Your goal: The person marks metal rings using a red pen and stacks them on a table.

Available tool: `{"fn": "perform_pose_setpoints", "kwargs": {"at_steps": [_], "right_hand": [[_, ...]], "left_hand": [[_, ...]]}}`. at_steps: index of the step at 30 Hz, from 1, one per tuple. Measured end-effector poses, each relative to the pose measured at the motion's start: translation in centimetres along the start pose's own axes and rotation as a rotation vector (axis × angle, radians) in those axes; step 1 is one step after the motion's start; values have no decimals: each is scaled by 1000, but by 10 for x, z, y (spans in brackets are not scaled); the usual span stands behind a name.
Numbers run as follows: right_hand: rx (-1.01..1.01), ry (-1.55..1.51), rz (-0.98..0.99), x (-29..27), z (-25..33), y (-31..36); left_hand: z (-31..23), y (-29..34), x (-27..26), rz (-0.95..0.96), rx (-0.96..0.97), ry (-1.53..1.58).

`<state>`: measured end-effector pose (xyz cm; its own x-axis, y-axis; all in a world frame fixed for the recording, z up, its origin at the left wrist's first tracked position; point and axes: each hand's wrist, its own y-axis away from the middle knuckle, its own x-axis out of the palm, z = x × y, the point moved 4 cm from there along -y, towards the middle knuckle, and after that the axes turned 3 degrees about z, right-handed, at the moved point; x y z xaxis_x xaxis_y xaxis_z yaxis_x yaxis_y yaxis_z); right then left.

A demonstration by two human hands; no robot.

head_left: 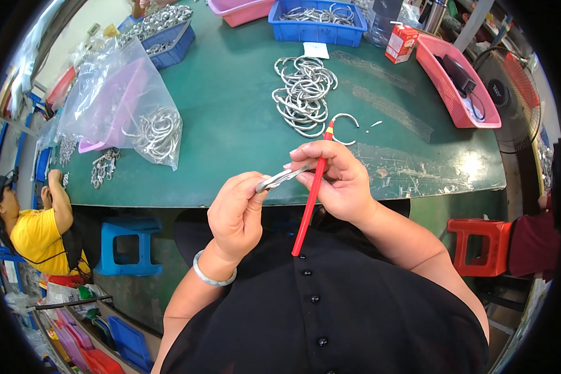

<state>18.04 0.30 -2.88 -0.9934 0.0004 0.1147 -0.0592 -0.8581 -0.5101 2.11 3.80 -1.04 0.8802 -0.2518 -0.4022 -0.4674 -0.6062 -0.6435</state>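
A metal ring [282, 177] is pinched between the left hand [235, 215] and the right hand [336, 181], above the near edge of the green bench [230, 124]. A red stick [310, 206] is also gripped in the right hand. Just beyond the hands, a heap of rings [302, 93] is spread on the bench. A clear bag [124, 103] lies to the left, a pink tray [458, 84] to the right.

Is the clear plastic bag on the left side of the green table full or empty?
Partly full. The clear plastic bag lies slumped on the green table, with a bunch of metal rings gathered at its lower end and a pink tray showing through it.
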Motion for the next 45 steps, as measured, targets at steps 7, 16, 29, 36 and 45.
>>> {"fn": "perform_pose_setpoints", "kwargs": {"at_steps": [7, 16, 29, 36, 45], "right_hand": [[143, -121, -5, -1, -4, -2], [78, -28, -202, -18, 9, -10], [-136, 257, 115, -6, 21, -13], [-231, 354, 170, -3, 25, -13], [-268, 380, 191, 0, 26, -13]], "left_hand": [[21, 8, 12, -27, -543, 776], [30, 12, 16, -62, -731, 1056], [29, 14, 17, -46, -648, 995], [26, 15, 16, -49, -641, 1006], [18, 13, 15, -52, -622, 972]]}}
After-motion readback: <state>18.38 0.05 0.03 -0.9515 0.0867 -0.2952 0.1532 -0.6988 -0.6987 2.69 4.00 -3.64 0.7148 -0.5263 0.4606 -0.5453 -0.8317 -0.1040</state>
